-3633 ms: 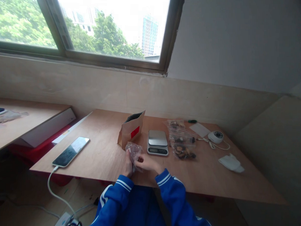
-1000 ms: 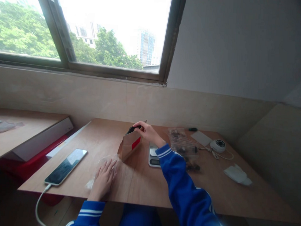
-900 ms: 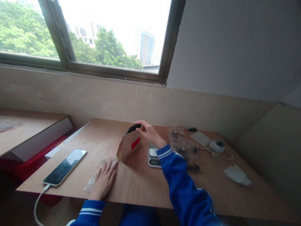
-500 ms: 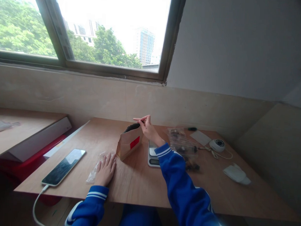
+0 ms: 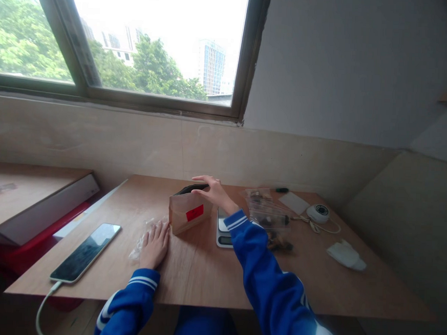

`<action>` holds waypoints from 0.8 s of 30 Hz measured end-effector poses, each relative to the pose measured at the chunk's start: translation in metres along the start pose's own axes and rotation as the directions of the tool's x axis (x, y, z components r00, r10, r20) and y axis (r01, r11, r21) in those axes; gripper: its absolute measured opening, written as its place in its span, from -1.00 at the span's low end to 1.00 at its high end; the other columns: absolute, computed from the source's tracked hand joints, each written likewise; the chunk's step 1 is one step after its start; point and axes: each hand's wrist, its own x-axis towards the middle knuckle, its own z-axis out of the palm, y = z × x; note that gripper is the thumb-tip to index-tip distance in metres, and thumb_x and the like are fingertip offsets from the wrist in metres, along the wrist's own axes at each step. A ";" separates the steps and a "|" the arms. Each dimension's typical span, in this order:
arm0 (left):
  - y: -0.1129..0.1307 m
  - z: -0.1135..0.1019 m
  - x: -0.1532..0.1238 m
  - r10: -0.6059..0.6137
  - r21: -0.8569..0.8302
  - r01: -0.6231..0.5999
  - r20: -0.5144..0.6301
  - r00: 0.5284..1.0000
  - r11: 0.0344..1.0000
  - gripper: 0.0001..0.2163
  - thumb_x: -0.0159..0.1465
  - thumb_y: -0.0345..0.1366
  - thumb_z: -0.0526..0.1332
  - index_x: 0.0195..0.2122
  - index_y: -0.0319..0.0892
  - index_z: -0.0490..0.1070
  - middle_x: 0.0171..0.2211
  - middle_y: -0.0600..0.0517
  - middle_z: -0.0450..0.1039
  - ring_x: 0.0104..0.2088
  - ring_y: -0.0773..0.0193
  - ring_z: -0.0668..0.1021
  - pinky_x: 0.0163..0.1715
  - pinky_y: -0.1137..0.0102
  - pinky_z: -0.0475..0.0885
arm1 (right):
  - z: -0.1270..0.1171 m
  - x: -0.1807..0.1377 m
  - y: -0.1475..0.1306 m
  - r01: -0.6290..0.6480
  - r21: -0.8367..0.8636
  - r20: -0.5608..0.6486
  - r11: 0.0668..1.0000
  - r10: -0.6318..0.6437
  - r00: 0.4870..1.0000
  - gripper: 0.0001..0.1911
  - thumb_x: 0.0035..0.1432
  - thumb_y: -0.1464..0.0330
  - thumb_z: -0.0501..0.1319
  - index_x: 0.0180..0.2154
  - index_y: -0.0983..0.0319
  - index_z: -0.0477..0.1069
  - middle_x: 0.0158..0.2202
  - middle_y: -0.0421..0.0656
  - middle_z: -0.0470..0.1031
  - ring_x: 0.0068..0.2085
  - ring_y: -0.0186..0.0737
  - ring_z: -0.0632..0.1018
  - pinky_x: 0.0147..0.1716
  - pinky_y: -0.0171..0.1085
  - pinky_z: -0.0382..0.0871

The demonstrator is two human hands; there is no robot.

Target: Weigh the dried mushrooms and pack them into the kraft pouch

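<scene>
Centre frame: your right hand (image 5: 212,190), fingers loose, rests on the mouth of the upright paper bag (image 5: 188,216) on the counter (image 5: 205,269). Your left hand (image 5: 155,238) presses flat on a clear pouch (image 5: 137,243). Sideways pressure may topple the bag.

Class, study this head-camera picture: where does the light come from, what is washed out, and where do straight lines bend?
Head view: daylight enters through the window, whose sky is blown out white; the phone screen shows a pale reflection; the paper bag throws a soft shadow toward the viewer; wide-angle distortion tilts the window frame.
</scene>
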 end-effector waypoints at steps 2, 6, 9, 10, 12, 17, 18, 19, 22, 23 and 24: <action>0.000 0.001 0.000 -0.006 0.006 0.006 0.006 1.000 1.000 -0.53 0.36 -0.19 -0.24 0.27 -0.08 0.03 0.31 -0.02 -0.01 0.30 0.08 0.03 0.23 0.08 -0.05 | -0.001 -0.007 0.002 0.003 -0.064 0.032 0.998 -0.001 0.999 -0.55 0.04 0.18 0.30 -0.02 0.12 0.38 -0.01 -0.16 0.48 0.04 -0.15 0.41 0.08 -0.15 0.06; 0.001 -0.001 0.000 -0.006 0.007 0.005 0.018 1.000 1.000 -0.53 0.36 -0.18 -0.26 0.28 -0.08 0.01 0.31 -0.01 -0.03 0.31 0.08 0.02 0.23 0.09 -0.07 | -0.004 -0.022 0.005 0.021 -0.168 0.078 0.986 -0.008 0.997 -0.76 0.11 0.34 0.27 -0.13 0.15 0.43 -0.15 -0.18 0.52 -0.05 -0.18 0.43 0.02 -0.16 0.03; 0.003 -0.003 0.000 -0.017 -0.005 0.018 0.038 0.999 1.000 -0.52 0.36 -0.16 -0.28 0.29 -0.08 -0.04 0.32 0.01 -0.07 0.31 0.09 -0.01 0.24 0.09 -0.09 | -0.012 -0.027 0.004 0.021 -0.219 0.097 0.975 0.001 0.995 -0.87 0.19 0.46 0.16 -0.27 0.18 0.47 -0.27 -0.19 0.53 -0.15 -0.22 0.45 -0.02 -0.17 0.02; 0.004 -0.004 0.000 -0.021 -0.003 0.021 0.046 0.999 1.000 -0.52 0.36 -0.16 -0.28 0.30 -0.08 -0.05 0.33 0.01 -0.08 0.31 0.09 -0.01 0.24 0.10 -0.09 | -0.015 -0.027 0.003 0.021 -0.239 0.100 0.971 0.004 0.995 -0.83 0.21 0.48 0.12 -0.29 0.18 0.47 -0.29 -0.19 0.53 -0.18 -0.23 0.44 -0.02 -0.17 0.02; 0.005 -0.005 -0.001 -0.022 0.018 0.021 0.056 0.998 1.000 -0.52 0.36 -0.18 -0.26 0.30 -0.08 -0.06 0.33 0.01 -0.10 0.32 0.09 -0.02 0.24 0.11 -0.11 | -0.023 -0.025 0.000 0.019 -0.293 0.095 0.956 0.010 0.995 -0.80 0.23 0.49 0.09 -0.30 0.18 0.48 -0.31 -0.18 0.53 -0.21 -0.22 0.44 -0.03 -0.15 0.01; 0.005 -0.005 -0.001 -0.010 0.063 0.007 0.054 0.998 0.998 -0.53 0.36 -0.21 -0.23 0.30 -0.08 -0.08 0.33 0.01 -0.12 0.32 0.09 -0.02 0.24 0.11 -0.11 | -0.026 -0.027 -0.008 0.021 -0.398 0.114 0.917 0.027 0.993 -0.84 0.24 0.41 0.12 -0.26 0.19 0.49 -0.28 -0.12 0.53 -0.21 -0.14 0.43 -0.06 -0.13 0.05; 0.005 -0.005 -0.001 -0.010 0.065 0.006 0.054 0.998 0.998 -0.53 0.36 -0.20 -0.24 0.30 -0.08 -0.08 0.33 0.01 -0.12 0.32 0.09 -0.02 0.24 0.11 -0.11 | -0.023 -0.029 -0.009 0.022 -0.395 0.120 0.918 0.028 0.992 -0.85 0.24 0.39 0.13 -0.24 0.18 0.49 -0.27 -0.11 0.53 -0.19 -0.13 0.43 -0.07 -0.13 0.07; 0.005 -0.004 -0.001 -0.010 0.067 0.006 0.056 0.998 0.998 -0.53 0.37 -0.20 -0.24 0.30 -0.08 -0.08 0.34 0.02 -0.13 0.32 0.09 -0.03 0.25 0.11 -0.12 | -0.020 -0.031 -0.011 0.023 -0.385 0.120 0.923 0.026 0.992 -0.84 0.23 0.38 0.14 -0.19 0.17 0.48 -0.25 -0.11 0.52 -0.16 -0.12 0.43 -0.06 -0.14 0.08; 0.003 -0.002 0.000 -0.008 0.065 0.004 0.062 0.998 0.998 -0.53 0.37 -0.20 -0.26 0.30 -0.07 -0.06 0.34 0.02 -0.13 0.32 0.09 -0.03 0.25 0.11 -0.12 | -0.013 -0.040 -0.017 0.033 -0.365 0.084 0.931 -0.002 0.996 -0.69 0.21 0.35 0.16 0.01 0.14 0.37 -0.09 -0.10 0.47 -0.02 -0.12 0.40 0.01 -0.14 0.07; 0.002 -0.002 0.000 -0.005 0.061 0.001 0.063 0.998 0.998 -0.53 0.37 -0.20 -0.27 0.30 -0.07 -0.06 0.33 0.03 -0.13 0.32 0.09 -0.03 0.25 0.11 -0.11 | -0.011 -0.045 -0.020 0.034 -0.374 0.058 0.927 -0.014 0.998 -0.62 0.21 0.33 0.17 0.08 0.12 0.30 0.00 -0.09 0.42 0.05 -0.11 0.36 0.05 -0.13 0.05; 0.002 -0.001 0.001 -0.003 0.054 0.000 0.063 0.998 0.999 -0.53 0.37 -0.20 -0.28 0.30 -0.06 -0.06 0.33 0.03 -0.12 0.32 0.09 -0.02 0.24 0.10 -0.11 | -0.011 -0.050 -0.021 0.029 -0.393 0.024 0.919 -0.021 0.999 -0.55 0.21 0.32 0.17 0.13 0.11 0.23 0.09 -0.08 0.35 0.11 -0.11 0.31 0.09 -0.12 0.02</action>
